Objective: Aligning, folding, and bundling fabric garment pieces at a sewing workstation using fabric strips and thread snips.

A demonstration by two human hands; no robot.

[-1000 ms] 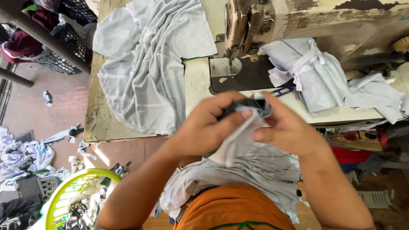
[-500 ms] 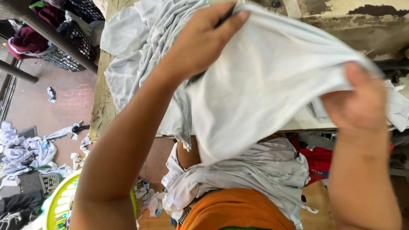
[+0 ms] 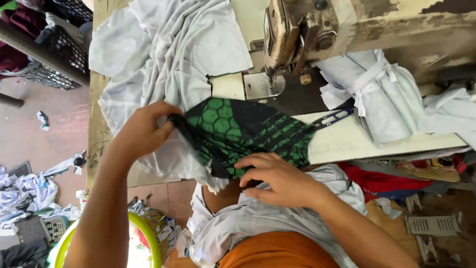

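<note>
Holding: a black fabric piece with a green hexagon print (image 3: pixel 243 134) is stretched between both hands, in front of the machine's needle.
Change: half a second ago a pale grey cloth was lifted wide in both hands and covered the view; now that cloth has dropped away and the printed side of the piece faces up, lying flat on the surface.
Meaning: the piece looks spread and turned ready for handling at the needle.
Left hand (image 3: pixel 144 130): at nine o'clock of the printed piece, fingers curled shut, pinching its dark left edge.
Heap: crumpled pale grey cloth (image 3: pixel 173 54) at eleven o'clock, draped over the worn wooden surface (image 3: pixel 96 144).
Right hand (image 3: pixel 277 181): at six o'clock of the piece, fingers bent and half closed, tips pressing its lower edge against the pale cloth on the lap.
Machine: an old cream sewing machine (image 3: pixel 307 25) at one o'clock.
Snips: blue-handled thread snips (image 3: pixel 333 117) at three o'clock.
</note>
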